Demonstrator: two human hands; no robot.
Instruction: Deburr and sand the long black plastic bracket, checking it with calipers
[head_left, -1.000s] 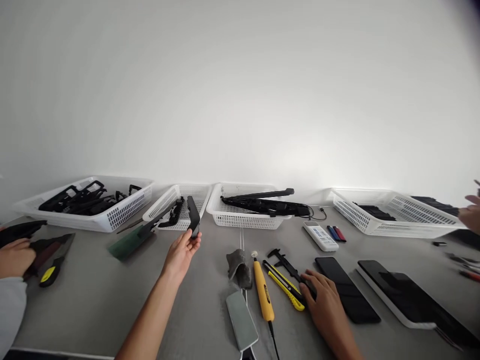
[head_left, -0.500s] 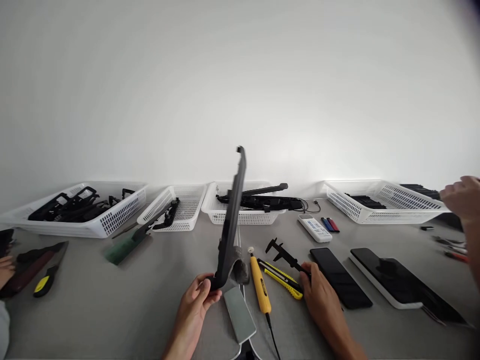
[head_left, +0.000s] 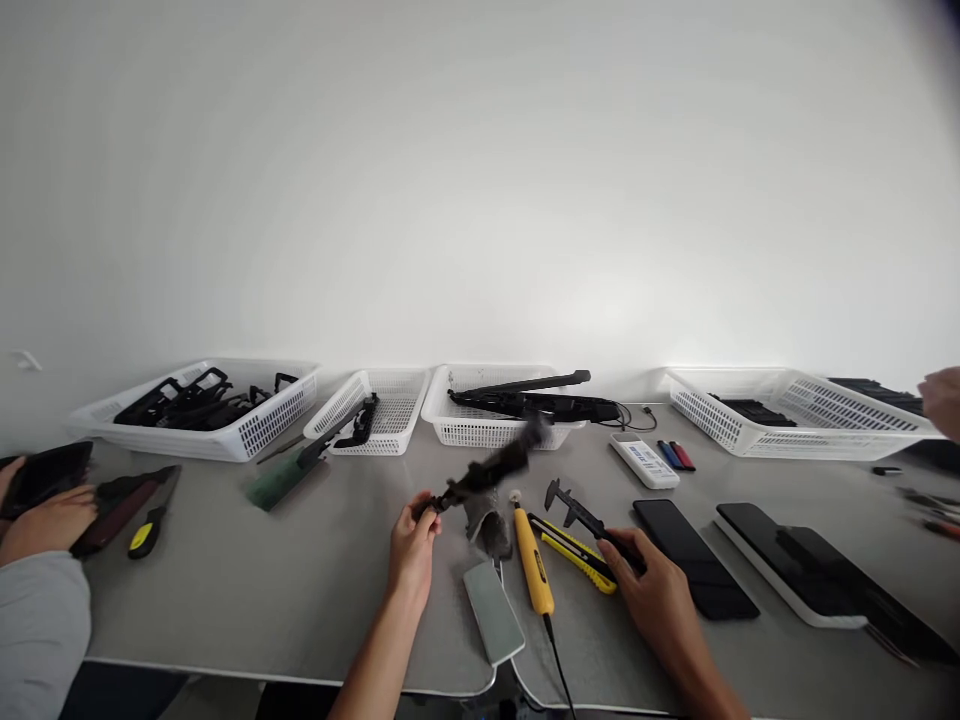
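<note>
Head view: grips a long black part (head_left: 487, 474) by its near end in the left hand (head_left: 414, 545), thumb and fingers clamped on it, right there at the tips. Slants up and away to the right from those fingers, blurred at the far end. Crosses in view above a crumpled grey cloth (head_left: 489, 532) and over the front wall of the middle white basket (head_left: 465, 433); cannot tell how near to either. Over to the right hand (head_left: 654, 582): has thumb and fingers wrapped around the near end of a black caliper (head_left: 582, 514), aimed at the baskets. Tight quarters here, with a yellow cutter (head_left: 574, 553) just beside on the left, an orange-yellow corded tool (head_left: 533, 560) past that, and a black phone (head_left: 697, 562) on the other flank. Down to the edges: crosses the white front edge (head_left: 225, 674) with the left forearm (head_left: 382, 645), beside a grey block (head_left: 493, 612) set near the meeting corners of two tabletops (head_left: 262, 590). Finds the widest room to the left, across grey surface from that forearm out to a yellow-and-black knife (head_left: 146, 534) and a co-worker's grey sleeve (head_left: 45, 622).
</note>
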